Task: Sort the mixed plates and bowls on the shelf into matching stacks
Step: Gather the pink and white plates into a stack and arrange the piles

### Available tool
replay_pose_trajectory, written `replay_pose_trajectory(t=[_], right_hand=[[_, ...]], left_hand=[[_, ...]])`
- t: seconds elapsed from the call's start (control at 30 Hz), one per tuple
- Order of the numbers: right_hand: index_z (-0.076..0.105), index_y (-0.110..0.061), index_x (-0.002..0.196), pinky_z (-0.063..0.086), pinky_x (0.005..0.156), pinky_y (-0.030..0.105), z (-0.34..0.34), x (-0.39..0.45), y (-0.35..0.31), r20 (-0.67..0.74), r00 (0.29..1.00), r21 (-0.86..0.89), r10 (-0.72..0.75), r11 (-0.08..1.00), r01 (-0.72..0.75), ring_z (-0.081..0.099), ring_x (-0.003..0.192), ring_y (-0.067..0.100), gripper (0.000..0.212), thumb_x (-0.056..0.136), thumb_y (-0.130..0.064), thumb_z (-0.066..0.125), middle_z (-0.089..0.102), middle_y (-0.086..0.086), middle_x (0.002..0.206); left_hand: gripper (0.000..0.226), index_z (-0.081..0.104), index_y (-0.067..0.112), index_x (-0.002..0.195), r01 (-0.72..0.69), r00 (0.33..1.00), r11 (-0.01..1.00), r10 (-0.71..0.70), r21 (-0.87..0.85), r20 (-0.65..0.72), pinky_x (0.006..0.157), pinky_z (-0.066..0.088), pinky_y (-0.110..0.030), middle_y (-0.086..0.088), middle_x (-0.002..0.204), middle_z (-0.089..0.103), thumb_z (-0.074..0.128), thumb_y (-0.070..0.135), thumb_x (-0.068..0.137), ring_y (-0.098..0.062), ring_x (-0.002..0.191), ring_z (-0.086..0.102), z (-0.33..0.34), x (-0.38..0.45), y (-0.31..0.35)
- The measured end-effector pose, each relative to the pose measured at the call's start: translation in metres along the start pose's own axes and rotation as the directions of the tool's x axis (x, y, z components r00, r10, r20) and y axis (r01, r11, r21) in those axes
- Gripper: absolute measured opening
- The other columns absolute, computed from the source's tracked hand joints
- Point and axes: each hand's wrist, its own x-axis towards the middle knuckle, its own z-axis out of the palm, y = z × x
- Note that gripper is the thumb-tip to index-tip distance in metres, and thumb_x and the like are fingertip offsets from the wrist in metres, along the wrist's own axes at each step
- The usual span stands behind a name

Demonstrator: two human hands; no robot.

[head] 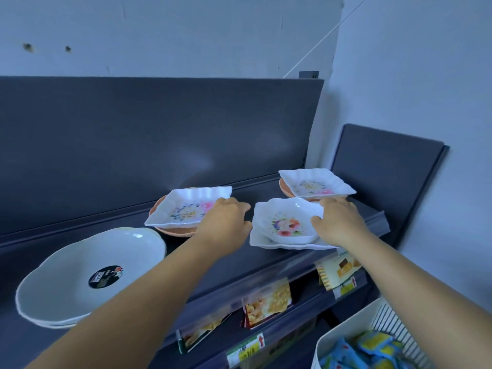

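On the dark shelf (229, 258) a small white floral bowl (285, 222) sits on a white square plate (262, 242). My right hand (339, 222) grips the bowl's right rim, thumb over the edge. My left hand (226, 219) is just left of the bowl with fingers apart, and I cannot tell whether it touches the bowl. Behind my left hand a square floral plate (186, 207) lies on an orange plate (170, 231). At the back right a second square floral plate (316, 183) rests on another orange plate (284, 188). A stack of white scalloped bowls (80, 272) stands at the left.
A dark back panel (159, 134) rises behind the shelf. Below the shelf's front lip hang snack packets (269, 302) and yellow price tags (249, 351). A white basket (343, 331) of blue and yellow packets stands at the bottom right. A wall closes the right side.
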Motion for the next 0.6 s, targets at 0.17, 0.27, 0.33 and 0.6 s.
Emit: replay_pose_trajectory(t=[0.17, 0.27, 0.33, 0.6], right_hand=[[0.053, -0.013, 0.086, 0.035, 0.055, 0.027, 0.008, 0.031, 0.021, 0.051, 0.998, 0.043, 0.045, 0.998, -0.047, 0.055, 0.090, 0.028, 0.012, 0.088, -0.025, 0.050, 0.059, 0.009, 0.101], [0.036, -0.018, 0.062, 0.026, 0.045, 0.026, 0.010, 0.041, 0.025, 0.061, 0.998, 0.064, 0.035, 0.997, -0.039, 0.045, 0.059, 0.018, 0.029, 0.087, -0.020, 0.050, 0.047, 0.000, 0.066], [0.033, -0.019, 0.061, 0.024, 0.044, 0.026, 0.010, 0.044, 0.027, 0.058, 0.998, 0.065, 0.036, 0.997, -0.040, 0.039, 0.053, 0.015, 0.032, 0.088, -0.019, 0.049, 0.042, -0.001, 0.062], [0.028, -0.024, 0.063, 0.024, 0.047, 0.026, 0.014, 0.043, 0.026, 0.098, 0.995, 0.218, -0.011, 0.976, -0.011, 0.035, 0.055, 0.012, 0.035, 0.095, -0.018, 0.041, 0.038, -0.005, 0.064]], left_hand=[[0.042, 0.023, 0.017, 0.058, 0.026, 0.999, 0.998, -0.023, -0.064, 0.048, 0.069, 0.043, -0.038, -0.010, 0.060, 0.036, 0.043, 0.021, 0.094, -0.038, 0.101, 0.050, 0.014, 0.020, 0.017], [0.042, 0.026, 0.015, 0.059, 0.086, 0.994, 0.994, -0.081, -0.065, 0.080, 0.066, 0.042, -0.037, -0.012, 0.059, 0.034, 0.041, 0.026, 0.097, -0.035, 0.094, 0.052, 0.021, 0.028, 0.023], [0.036, 0.042, 0.007, 0.068, 0.101, 0.992, 0.992, -0.094, -0.080, 0.087, 0.070, 0.044, -0.034, -0.002, 0.057, 0.031, 0.041, 0.028, 0.097, -0.030, 0.104, 0.055, 0.026, 0.031, 0.025], [0.034, 0.036, 0.012, 0.067, 0.273, 0.962, 0.937, -0.260, -0.218, 0.085, 0.052, 0.034, -0.027, 0.001, 0.057, 0.036, 0.058, 0.027, 0.089, -0.023, 0.109, 0.057, 0.038, 0.046, 0.025]])
